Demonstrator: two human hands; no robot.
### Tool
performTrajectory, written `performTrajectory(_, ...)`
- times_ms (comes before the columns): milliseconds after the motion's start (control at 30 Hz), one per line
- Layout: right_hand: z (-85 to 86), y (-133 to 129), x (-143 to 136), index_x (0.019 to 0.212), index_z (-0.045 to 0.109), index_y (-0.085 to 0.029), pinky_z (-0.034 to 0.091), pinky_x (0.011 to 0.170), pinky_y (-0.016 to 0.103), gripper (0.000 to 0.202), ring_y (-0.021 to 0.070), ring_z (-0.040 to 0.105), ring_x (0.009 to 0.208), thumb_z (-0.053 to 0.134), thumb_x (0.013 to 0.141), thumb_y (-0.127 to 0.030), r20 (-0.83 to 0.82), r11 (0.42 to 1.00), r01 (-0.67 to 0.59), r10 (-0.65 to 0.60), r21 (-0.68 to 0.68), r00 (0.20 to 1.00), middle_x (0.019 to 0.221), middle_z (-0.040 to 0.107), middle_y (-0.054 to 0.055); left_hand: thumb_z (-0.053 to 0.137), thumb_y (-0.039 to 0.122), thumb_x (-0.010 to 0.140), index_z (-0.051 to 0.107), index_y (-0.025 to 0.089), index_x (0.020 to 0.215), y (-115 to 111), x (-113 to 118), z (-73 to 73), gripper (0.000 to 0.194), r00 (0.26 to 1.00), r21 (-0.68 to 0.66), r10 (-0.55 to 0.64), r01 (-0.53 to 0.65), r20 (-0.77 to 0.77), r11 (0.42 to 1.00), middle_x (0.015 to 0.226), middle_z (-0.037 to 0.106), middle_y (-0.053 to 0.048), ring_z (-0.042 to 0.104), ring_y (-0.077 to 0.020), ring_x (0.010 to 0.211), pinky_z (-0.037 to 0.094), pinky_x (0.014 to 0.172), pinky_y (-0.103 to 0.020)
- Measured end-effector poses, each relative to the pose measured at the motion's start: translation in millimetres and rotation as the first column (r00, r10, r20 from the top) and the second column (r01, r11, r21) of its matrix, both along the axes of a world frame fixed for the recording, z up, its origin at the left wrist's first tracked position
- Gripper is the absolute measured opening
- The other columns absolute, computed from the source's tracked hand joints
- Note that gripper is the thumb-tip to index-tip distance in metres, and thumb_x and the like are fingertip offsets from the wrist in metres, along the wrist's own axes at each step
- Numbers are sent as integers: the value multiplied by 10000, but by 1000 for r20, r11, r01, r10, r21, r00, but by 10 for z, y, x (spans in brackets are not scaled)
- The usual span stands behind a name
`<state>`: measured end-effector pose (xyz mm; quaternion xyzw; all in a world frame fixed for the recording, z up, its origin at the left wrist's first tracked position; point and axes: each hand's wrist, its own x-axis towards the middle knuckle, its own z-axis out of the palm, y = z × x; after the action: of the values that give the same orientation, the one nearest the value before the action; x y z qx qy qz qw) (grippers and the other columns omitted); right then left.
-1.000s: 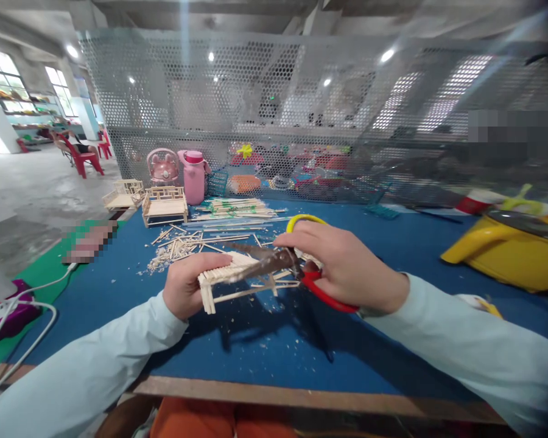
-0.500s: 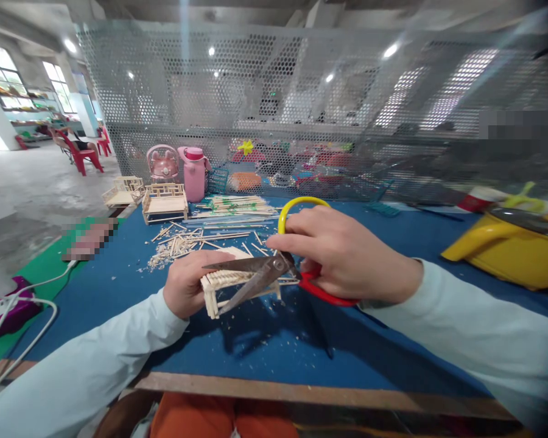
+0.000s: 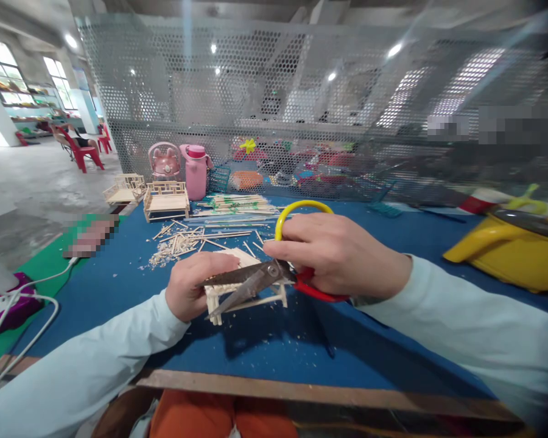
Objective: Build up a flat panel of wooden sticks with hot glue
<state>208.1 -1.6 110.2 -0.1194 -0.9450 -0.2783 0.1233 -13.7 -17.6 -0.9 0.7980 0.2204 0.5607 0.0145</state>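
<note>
My left hand (image 3: pixel 194 281) is closed round the left side of a small model bed made of wooden sticks (image 3: pixel 251 298), held over the blue table. In my right hand (image 3: pixel 335 249) are scissors (image 3: pixel 268 271) with one yellow and one red handle loop. Their blades are parted and lie across the near edge of the model, pointing left towards my left hand. The upper blade runs along the row of stick ends, and the lower one crosses the front-left leg. Part of the model is hidden behind the blades and my left fingers.
Cut stick scraps (image 3: pixel 178 246) and bundled sticks (image 3: pixel 240 205) lie beyond my hands. Two similar stick models (image 3: pixel 167 199) stand at the back left near a pink bottle (image 3: pixel 196 173). A yellow container (image 3: pixel 506 249) sits at right. A perforated metal screen (image 3: pixel 274 91) rises behind.
The scissor blades have closed somewhat and shifted slightly left and down across the model. My right hand has moved a little left with them. My left hand keeps its hold.
</note>
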Motion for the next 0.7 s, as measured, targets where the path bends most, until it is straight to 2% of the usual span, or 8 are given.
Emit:
performTrajectory(200,5,5,32,833,572,-191,284,535,275,222,139,434,570,396,759,-77,13,999,-12,11,35,1000,627,515,16,621,239,770,633,171,985,-11,15,19,226,1000,4,-12,13,-16,1000,890,718,-92,673,-183,821,545,723,-275)
performTrajectory(367,-49,39,63,843,575,-192,282,486,263,251,128,426,515,391,738,-57,-13,999,-48,48,-8,999,580,511,0,584,237,801,646,164,961,-9,20,47,186,999,30,-39,40,-19,999,855,723,-95,674,-181,830,543,734,-272)
performTrajectory(467,-86,66,69,909,562,-175,327,477,234,260,111,441,501,430,716,-61,-140,984,-82,60,-159,988,578,523,-19,556,250,814,655,158,955,20,8,18,195,1000,16,-16,17,-3,1000,897,719,-114,674,-185,827,545,718,-280)
performTrajectory(567,-78,73,72,961,553,-172,377,499,222,289,108,473,533,471,698,-84,-239,946,-35,-45,-323,970,623,544,-13,545,247,814,661,170,937,49,-5,-4,186,1000,31,31,-31,2,999,887,723,-103,678,-176,787,544,680,-268)
performTrajectory(700,-49,46,75,934,559,-193,422,582,274,248,155,525,675,496,703,-130,-284,902,24,-161,-430,945,765,578,38,584,229,784,655,161,940,84,-10,10,184,997,63,76,-75,-13,995,851,723,-100,676,-180,759,534,677,-275)
